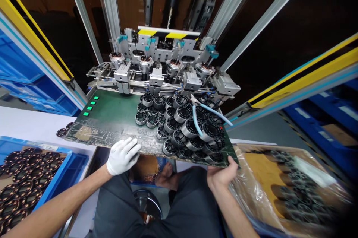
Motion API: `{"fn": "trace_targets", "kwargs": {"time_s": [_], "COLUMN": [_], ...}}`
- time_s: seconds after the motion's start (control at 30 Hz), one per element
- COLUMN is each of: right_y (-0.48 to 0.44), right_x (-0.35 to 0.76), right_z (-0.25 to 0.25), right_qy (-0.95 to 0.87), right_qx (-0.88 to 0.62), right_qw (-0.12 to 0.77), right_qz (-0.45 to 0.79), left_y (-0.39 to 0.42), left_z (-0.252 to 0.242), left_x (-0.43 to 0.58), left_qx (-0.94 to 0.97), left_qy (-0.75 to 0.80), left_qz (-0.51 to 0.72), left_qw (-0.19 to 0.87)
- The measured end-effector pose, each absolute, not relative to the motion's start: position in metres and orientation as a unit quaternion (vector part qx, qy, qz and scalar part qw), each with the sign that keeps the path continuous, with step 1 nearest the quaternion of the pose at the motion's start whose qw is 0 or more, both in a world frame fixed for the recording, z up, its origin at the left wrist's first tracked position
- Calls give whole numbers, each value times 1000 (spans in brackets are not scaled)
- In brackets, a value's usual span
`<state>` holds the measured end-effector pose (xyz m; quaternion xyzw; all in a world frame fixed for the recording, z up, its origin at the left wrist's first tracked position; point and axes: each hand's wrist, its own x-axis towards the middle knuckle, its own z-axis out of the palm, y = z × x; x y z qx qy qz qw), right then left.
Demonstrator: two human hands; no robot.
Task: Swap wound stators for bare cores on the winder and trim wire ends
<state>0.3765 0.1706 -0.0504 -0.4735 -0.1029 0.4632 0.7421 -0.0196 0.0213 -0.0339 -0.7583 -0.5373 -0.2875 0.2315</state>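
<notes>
My left hand (123,156), in a white glove, lies with fingers stretched out at the worn front edge of the green tabletop (117,113). Nothing shows in it. At the front right corner my bare right hand (222,173) grips the tabletop's edge, thumb above and the other fingers partly hidden below. Between the hands and to the right, several metal rings with black slotted inserts (179,138) stand stacked in rows. Pliers with light blue handles (209,111) rest across the top of the stack, jaws pointing to the back left.
Behind the tabletop is a machine fixture (156,77) with several round stations holding copper-wound parts. A blue bin (81,163) of copper-wound rings is at the left. A plastic-lined box (260,171) with metal rings stands right. Three green-lit buttons (89,108) sit back left.
</notes>
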Motion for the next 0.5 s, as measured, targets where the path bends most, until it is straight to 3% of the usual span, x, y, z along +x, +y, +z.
{"fn": "trace_targets", "kwargs": {"time_s": [0.5], "right_y": [171], "right_x": [377], "right_z": [-53], "right_qy": [-92], "right_qx": [-466], "right_qw": [746], "right_qz": [467], "left_y": [20], "left_z": [-36], "left_x": [-20], "left_qx": [-756], "left_qy": [-544], "left_qz": [-283], "left_qw": [229]}}
